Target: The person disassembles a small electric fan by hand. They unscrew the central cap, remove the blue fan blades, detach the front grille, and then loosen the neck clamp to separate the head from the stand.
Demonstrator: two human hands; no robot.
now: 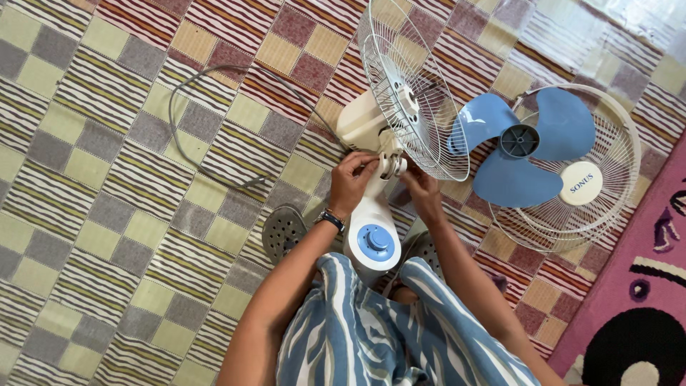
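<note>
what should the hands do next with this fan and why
Probably keep the left hand steadying the neck joint while the right hand works the fastening there. Both hands meet at that joint; the rear grille is on the motor housing, while the blue blade lies loose on the front grille beside it. What the fingers grip is hidden.

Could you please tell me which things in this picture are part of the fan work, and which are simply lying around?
In use: left hand, right hand, fan body, rear grille, blue blade, front grille, cord.
Lying about: sandal, checked mat, pink rug.
</note>
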